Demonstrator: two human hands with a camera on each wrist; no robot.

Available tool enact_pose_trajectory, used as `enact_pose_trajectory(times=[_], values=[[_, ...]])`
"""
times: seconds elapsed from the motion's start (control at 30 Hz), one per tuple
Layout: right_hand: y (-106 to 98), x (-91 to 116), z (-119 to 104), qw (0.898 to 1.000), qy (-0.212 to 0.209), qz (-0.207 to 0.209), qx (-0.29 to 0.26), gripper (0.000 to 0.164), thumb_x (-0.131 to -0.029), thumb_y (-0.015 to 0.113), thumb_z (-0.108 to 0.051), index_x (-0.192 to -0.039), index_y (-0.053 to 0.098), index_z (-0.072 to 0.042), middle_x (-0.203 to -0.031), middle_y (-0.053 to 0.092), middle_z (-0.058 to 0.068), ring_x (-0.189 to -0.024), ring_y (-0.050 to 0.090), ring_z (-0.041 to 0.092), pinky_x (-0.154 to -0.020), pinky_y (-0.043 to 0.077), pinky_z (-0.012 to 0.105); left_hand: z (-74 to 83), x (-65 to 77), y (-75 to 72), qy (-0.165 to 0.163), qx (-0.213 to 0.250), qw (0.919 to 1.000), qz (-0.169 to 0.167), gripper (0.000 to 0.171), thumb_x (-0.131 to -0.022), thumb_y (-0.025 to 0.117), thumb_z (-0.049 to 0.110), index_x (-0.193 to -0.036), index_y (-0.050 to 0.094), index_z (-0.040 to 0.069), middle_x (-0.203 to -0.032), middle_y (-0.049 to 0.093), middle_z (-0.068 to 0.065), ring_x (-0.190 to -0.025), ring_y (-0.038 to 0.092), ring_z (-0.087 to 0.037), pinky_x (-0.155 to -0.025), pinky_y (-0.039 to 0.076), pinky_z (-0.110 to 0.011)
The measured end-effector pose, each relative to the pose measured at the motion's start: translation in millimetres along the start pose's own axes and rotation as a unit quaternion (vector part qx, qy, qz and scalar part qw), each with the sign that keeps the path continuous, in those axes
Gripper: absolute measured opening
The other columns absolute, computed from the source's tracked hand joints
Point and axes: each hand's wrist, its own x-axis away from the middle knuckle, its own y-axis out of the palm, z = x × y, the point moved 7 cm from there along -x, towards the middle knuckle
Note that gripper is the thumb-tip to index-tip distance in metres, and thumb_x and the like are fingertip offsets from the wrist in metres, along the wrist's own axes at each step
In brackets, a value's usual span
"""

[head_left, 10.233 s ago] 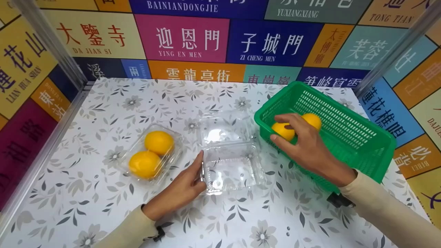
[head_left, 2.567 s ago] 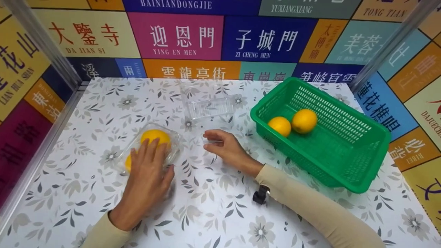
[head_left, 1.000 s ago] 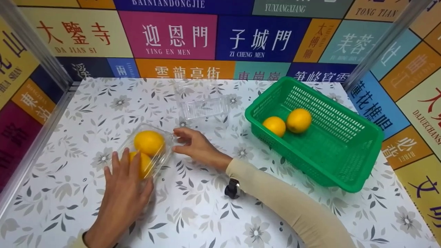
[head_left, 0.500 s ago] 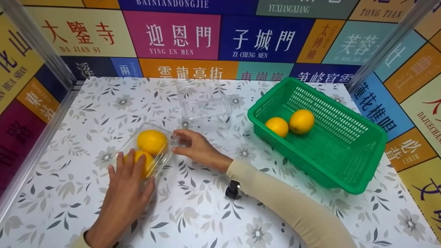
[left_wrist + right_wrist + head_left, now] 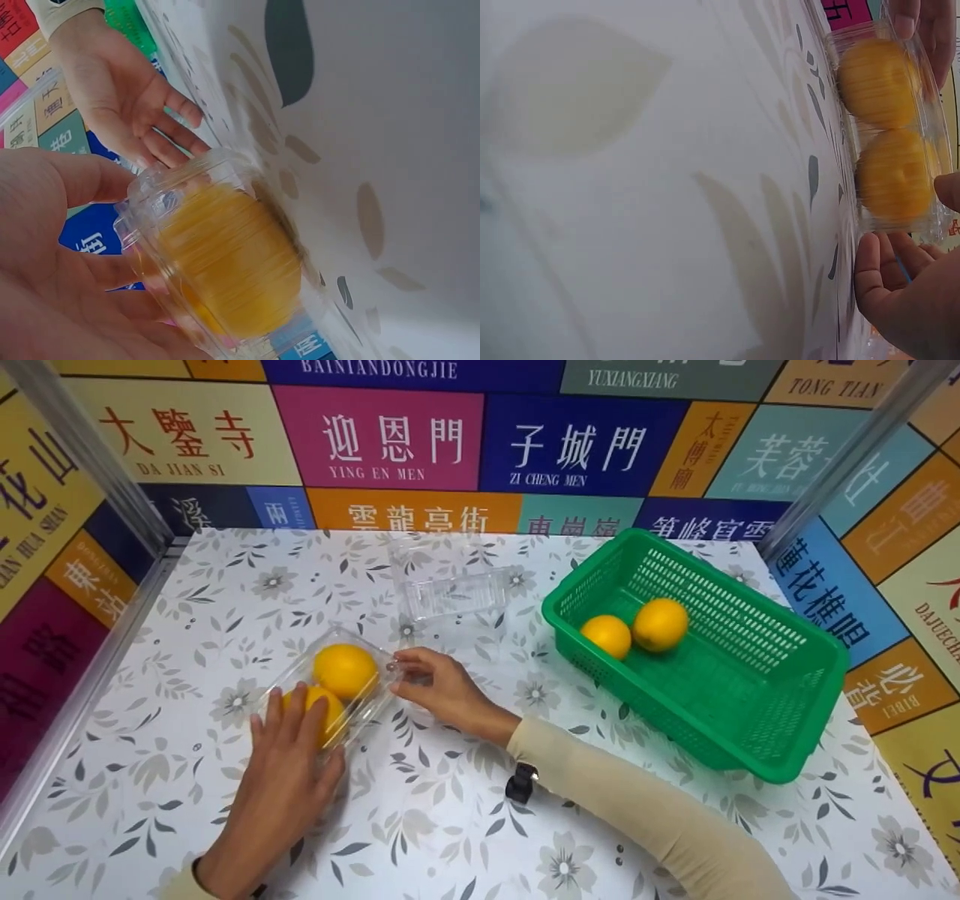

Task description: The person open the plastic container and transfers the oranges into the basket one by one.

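Observation:
A clear plastic clamshell box with its lid down holds two yellow-orange citrus fruits at the left of the table. My left hand rests over its near end, fingers laid straight across the lid and thumb along the near side. At the far right end, my right hand pinches the box's corner between thumb and fingers. In the left wrist view the right hand meets the box's end, palm showing. The right wrist view has both fruits side by side under the clear plastic.
Behind the box lies an open, empty clear clamshell. To the right stands a green perforated basket with two more citrus fruits. The table cover is white with a grey leaf print; printed panels wall the sides and back.
Ten seconds ago my right hand was in the basket and my left held the open clamshell, which now lies farther back. Since 2.6 seconds ago my right hand has come to the fruit box.

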Motion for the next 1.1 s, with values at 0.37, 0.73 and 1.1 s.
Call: enact_pose_trajectory(times=[0.37, 0.73, 1.1], values=[[-11.7, 20.2, -2.3, 0.999, 0.021, 0.03, 0.009, 0.047, -0.101, 0.079, -0.018, -0.143, 0.065, -0.003, -0.137, 0.073, 0.013, -0.119, 0.071, 0.024, -0.105, 0.059, 0.037, 7.0, -3.5, 6.4, 0.013, 0.015, 0.9997, -0.011, 0.068, -0.1, 0.076, 0.017, -0.162, 0.051, 0.003, -0.176, 0.032, -0.028, -0.165, 0.014, -0.055, -0.127, 0.015, -0.078], [-21.4, 45.5, -1.6, 0.998, 0.028, 0.052, 0.014, 0.051, -0.1, 0.078, -0.014, -0.146, 0.059, -0.001, -0.13, 0.073, 0.014, -0.119, 0.07, 0.029, -0.107, 0.057, 0.043, 21.5, 1.9, 8.3, 0.072, 0.035, 0.9967, 0.017, 0.066, -0.097, 0.079, 0.016, -0.157, 0.057, 0.0, -0.172, 0.039, -0.027, -0.164, 0.023, -0.053, -0.126, 0.02, -0.078], [-34.0, 72.7, -3.3, 0.997, -0.016, 0.043, 0.064, 0.047, -0.104, 0.074, -0.015, -0.146, 0.059, -0.001, -0.125, 0.072, 0.015, -0.113, 0.069, 0.029, -0.104, 0.057, 0.045, 34.5, 0.4, 16.0, 0.101, 0.028, 0.9945, -0.01, 0.066, -0.098, 0.078, 0.02, -0.159, 0.058, 0.007, -0.175, 0.037, -0.02, -0.165, 0.022, -0.048, -0.127, 0.02, -0.075]])
